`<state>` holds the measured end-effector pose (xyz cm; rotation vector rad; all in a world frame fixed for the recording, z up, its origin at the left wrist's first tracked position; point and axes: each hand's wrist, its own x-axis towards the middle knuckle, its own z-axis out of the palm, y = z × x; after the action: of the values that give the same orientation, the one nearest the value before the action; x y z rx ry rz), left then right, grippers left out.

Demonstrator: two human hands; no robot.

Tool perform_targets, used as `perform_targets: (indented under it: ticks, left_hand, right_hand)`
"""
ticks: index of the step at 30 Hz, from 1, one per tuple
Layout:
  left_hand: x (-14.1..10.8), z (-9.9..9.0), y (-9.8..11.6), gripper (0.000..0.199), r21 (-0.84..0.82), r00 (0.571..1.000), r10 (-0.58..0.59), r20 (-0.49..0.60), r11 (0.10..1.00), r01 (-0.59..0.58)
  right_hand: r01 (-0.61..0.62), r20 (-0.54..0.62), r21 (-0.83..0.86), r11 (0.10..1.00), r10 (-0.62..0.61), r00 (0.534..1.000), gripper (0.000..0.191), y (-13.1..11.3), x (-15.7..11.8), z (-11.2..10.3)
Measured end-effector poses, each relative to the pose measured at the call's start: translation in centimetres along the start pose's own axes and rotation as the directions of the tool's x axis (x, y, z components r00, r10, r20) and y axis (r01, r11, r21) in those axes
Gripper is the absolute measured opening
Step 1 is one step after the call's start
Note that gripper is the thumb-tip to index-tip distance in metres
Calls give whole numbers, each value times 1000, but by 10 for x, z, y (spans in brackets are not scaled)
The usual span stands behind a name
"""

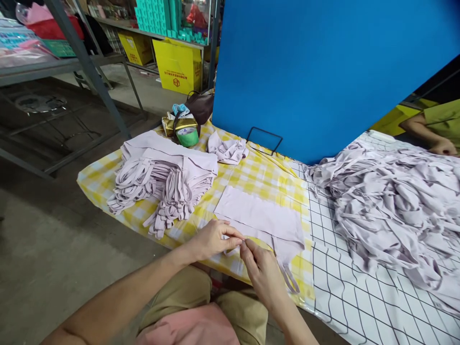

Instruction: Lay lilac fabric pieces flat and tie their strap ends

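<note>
A pale lilac strapped garment lies flat in front of me, one strap loop hanging toward the near table edge. My left hand is closed in a pinch at its near edge, with a bit of lilac strap showing under the fingers. Fingertips nearly meeting it, my right hand also pinches there; the fingers mostly hide what is between them. Left of the hands is a thick stack of the same garments, straps draping down. A crumpled lilac piece lies behind.
A large heap of lilac garments covers the right side, with a co-worker's hand behind it. A blue board stands at the back. Green tape sits at the far left of the yellow checked cloth. A metal rack stands left.
</note>
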<state>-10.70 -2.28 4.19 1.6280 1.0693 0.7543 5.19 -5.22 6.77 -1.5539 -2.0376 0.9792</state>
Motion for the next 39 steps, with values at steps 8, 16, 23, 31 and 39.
perform_targets:
  ticks: [8,16,23,31,39]
  left_hand:
    - [2,-6,14,15,-82,995,-103,1,991,103]
    - [4,-4,1,12,-175,976,-201,89,961,214]
    - [7,9,3,11,-172,938,-346,29,922,346]
    - [16,9,0,12,-288,904,-421,77,859,424]
    - [32,4,-12,13,160,985,-170,-5,973,168]
  right_hand:
    - [-80,30,119,990,77,997,37,1,-2,2]
    - [-186,46,250,950,180,983,31,23,-8,13]
    - [116,-346,70,991,-85,934,37,27,-5,37]
    - [211,-324,-134,968,-244,914,11,29,1,40]
    - [242,-312,-299,923,-335,889,22,37,19,15]
